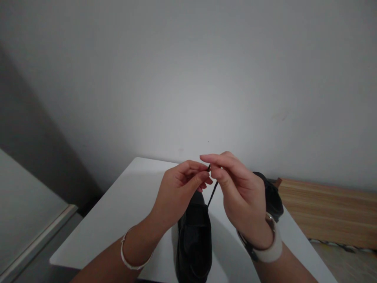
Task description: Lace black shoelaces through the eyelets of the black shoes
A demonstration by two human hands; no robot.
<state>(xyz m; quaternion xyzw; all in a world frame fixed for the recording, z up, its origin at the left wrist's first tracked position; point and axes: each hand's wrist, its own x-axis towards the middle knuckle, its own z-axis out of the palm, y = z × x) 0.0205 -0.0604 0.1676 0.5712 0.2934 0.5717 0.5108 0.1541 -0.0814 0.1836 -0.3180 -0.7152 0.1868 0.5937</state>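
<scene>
A black shoe (194,239) stands on a white table (123,212), its toe toward the wall. A thin black shoelace (212,194) rises from it to my fingers. My left hand (179,192) and my right hand (240,188) meet above the shoe, each pinching the lace near its top end. A second black shoe (272,196) lies behind my right hand, mostly hidden by it. My left wrist wears a thin bracelet and my right wrist a pale band.
A plain grey wall rises right behind the table. A wooden board (330,212) lies to the right, beyond the table's edge. The floor drops away at the left, beside a pale panel (26,212).
</scene>
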